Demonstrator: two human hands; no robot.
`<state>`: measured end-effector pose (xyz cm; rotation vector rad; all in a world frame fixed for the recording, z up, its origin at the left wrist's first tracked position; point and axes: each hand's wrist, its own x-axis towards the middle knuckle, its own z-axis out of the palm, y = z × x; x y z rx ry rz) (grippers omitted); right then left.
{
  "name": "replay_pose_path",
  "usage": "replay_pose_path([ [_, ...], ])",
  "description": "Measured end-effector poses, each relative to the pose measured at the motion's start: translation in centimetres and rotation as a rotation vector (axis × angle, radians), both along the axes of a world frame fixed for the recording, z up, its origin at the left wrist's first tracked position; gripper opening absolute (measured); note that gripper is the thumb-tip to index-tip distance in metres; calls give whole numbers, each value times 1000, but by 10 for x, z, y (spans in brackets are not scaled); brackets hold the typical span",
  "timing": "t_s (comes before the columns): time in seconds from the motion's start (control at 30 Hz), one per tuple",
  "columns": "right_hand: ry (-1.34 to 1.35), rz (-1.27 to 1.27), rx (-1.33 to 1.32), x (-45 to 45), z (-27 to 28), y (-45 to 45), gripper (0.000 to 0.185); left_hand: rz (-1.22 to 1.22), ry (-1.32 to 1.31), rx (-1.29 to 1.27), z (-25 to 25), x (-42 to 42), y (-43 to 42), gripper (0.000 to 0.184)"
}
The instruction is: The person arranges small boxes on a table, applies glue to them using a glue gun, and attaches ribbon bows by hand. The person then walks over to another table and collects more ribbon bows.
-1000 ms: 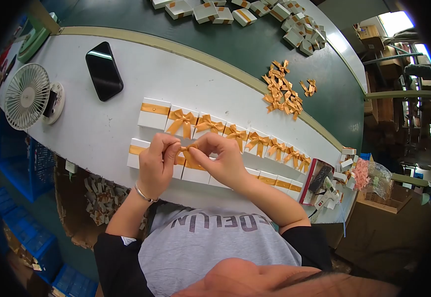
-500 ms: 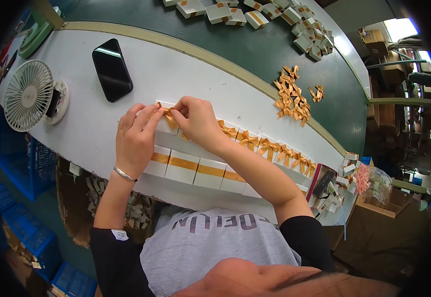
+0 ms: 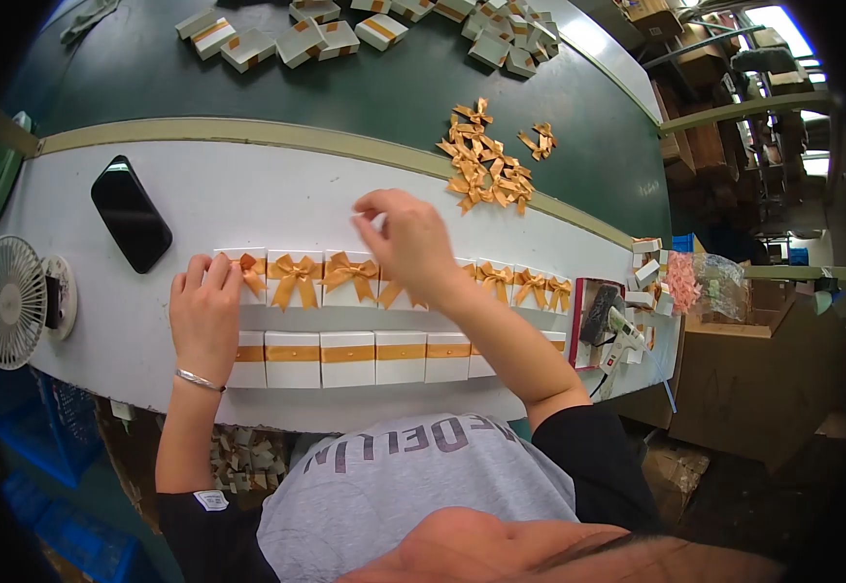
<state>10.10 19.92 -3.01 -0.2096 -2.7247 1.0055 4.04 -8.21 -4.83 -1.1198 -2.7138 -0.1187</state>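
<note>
White boxes with gold ribbon bands stand in two rows on the white table. Bows sit on the visible boxes of the back row, such as this gold bow (image 3: 296, 280). My left hand (image 3: 204, 309) rests at the left end of that row, its fingertips on the leftmost box and beside its bow (image 3: 250, 275); the fingers are extended. Above the back row hangs my right hand (image 3: 406, 243), slightly blurred, its fingers curved and apart with nothing between them. The front row, with a white box (image 3: 347, 360) near its middle, shows plain bands without bows.
A black phone (image 3: 132, 214) and a small fan (image 3: 10, 301) are at the left. Loose gold bows (image 3: 486, 160) lie on the green surface (image 3: 365, 92), with more boxes (image 3: 302, 41) behind. At the right are a tray (image 3: 583, 291) and a glue gun (image 3: 622, 340).
My right hand has let go of the bow and moved right, away from the leftmost box. My left hand remains at that box. The camera view has shifted.
</note>
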Motion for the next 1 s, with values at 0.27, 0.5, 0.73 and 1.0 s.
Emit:
replay_pose_path([
  [0.27, -237, -367, 141, 39, -51, 168, 18, 17, -263, 125, 14, -9, -11, 29],
  [0.5, -37, -175, -119, 68, 0, 123, 11, -88, -212, 520, 68, 42, 45, 46],
  [0.73, -25, 139, -316, 131, 74, 65, 9, -283, -419, 678, 80, 87, 141, 55],
  [1.0, -2, -6, -695, 196, 52, 59, 19, -219, -1419, 911, 41, 136, 155, 17],
])
